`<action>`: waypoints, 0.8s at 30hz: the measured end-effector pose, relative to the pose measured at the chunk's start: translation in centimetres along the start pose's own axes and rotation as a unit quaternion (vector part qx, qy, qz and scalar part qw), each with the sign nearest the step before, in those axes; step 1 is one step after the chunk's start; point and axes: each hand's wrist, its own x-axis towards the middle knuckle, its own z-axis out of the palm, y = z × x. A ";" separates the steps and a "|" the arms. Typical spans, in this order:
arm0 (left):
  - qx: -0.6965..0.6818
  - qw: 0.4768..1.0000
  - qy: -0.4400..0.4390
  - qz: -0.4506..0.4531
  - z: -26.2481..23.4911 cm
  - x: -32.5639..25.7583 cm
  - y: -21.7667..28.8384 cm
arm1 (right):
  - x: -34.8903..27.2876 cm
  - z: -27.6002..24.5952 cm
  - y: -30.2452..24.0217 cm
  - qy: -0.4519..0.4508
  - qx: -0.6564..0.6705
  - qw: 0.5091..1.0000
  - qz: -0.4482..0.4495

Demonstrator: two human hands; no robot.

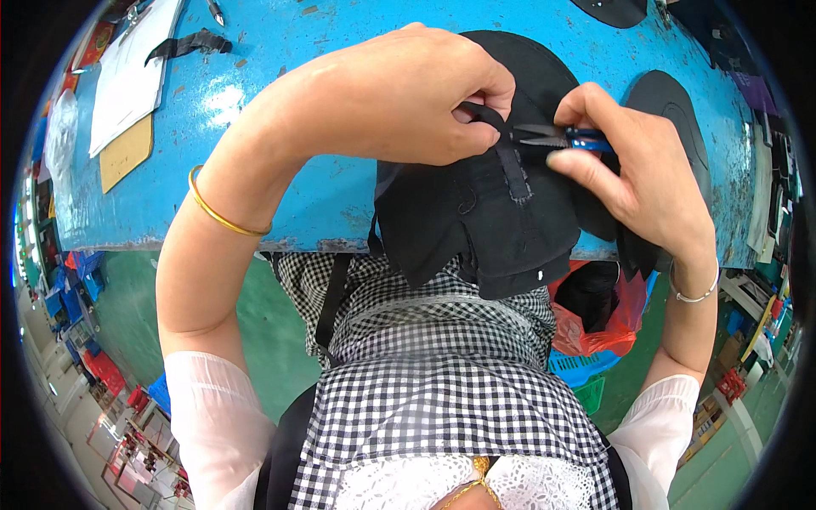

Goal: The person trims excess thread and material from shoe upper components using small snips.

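- Nearest to my camera were a white lace neckline and a gold pendant, next to a black-and-white checked apron.
- Black fabric piece: sewn in layers, it lay partly on the table, its near end over the edge toward the apron. A narrow black strip with ragged stitching ran along it.
- Left hand: curled nearly closed, it pinched a fold of the black fabric piece between thumb and fingers.
- Right hand: it was closed around small blue-handled snips. Their blades looked slightly parted and pointed at the fold; whether they touched cloth, I could not tell.
- Watching remotely, I judged the step in hand to be trimming near the strip's upper end. The next cut called for a taut fold and blades clear of the left fingertips.
- Farther out, a dark rounded piece lay right of the hands on the blue table; papers and a brown card lay far left.
- Below the table's edge, right, was a red plastic bag.
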 end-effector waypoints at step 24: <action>-0.532 0.827 0.116 -0.142 -2.5 -4.2 -0.4 | -1.9 3.2 -4.0 0.113 -0.132 0.981 -0.092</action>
